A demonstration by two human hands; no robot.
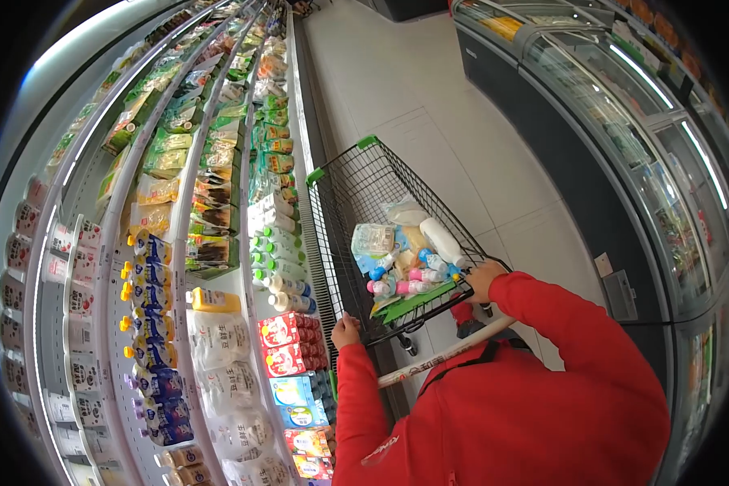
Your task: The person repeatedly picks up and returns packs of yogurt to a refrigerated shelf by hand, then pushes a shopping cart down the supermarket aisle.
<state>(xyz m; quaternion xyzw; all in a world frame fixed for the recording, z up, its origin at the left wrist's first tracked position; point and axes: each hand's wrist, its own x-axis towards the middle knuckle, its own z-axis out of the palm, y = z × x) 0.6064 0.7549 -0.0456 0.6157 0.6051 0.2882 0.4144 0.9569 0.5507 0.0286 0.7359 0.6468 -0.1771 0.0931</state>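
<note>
A black wire shopping cart point(330, 212) with green corner caps stands in front of me. My right hand point(484, 280) is closed over the rim at its near right corner. At the near left corner, my left hand point(347, 332) is closed on the cart's edge, its grip partly hidden. Inside the basket lie a white bottle point(441, 240), a clear pack with a pale label point(373, 240), several small bottles with pink and blue parts point(419, 280), and a pale bag point(407, 214). The cart's pale handle bar point(441, 354) crosses close to my body, with neither hand on it.
Refrigerated shelves along the left hold yellow-capped bottles point(147, 279), green-capped bottles point(279, 257), red drink packs point(290, 330) and bagged foods point(170, 154). Curved glass-topped freezers point(616, 121) line the right. Between them runs a tiled aisle floor point(397, 73).
</note>
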